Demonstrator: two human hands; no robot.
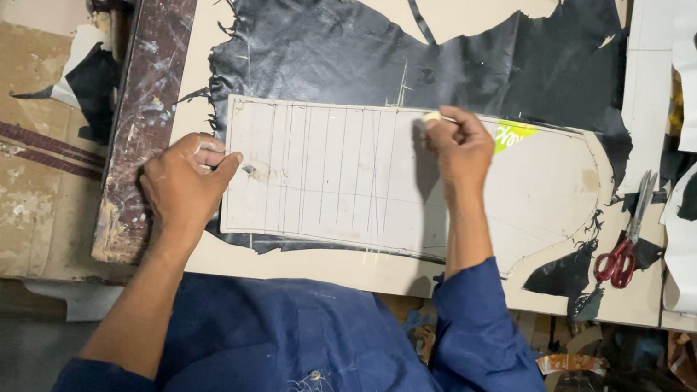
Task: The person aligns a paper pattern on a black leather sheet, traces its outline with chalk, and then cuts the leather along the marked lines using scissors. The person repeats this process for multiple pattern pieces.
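On the table (209,15), our left hand (182,188) presses the cardboard pattern (324,174) onto black leather (326,43); our right hand (461,144) pinches a marker (428,117) at its far edge, outline unfinished.

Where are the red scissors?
In the head view, the red-handled scissors lie on the table's right side, just past the cardboard pattern, beside white strips.

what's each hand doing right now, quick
Left hand: pressing down on the left end of the cardboard pattern, holding nothing.
Right hand: closed on a small pale marker at the pattern's top edge, over the black leather.
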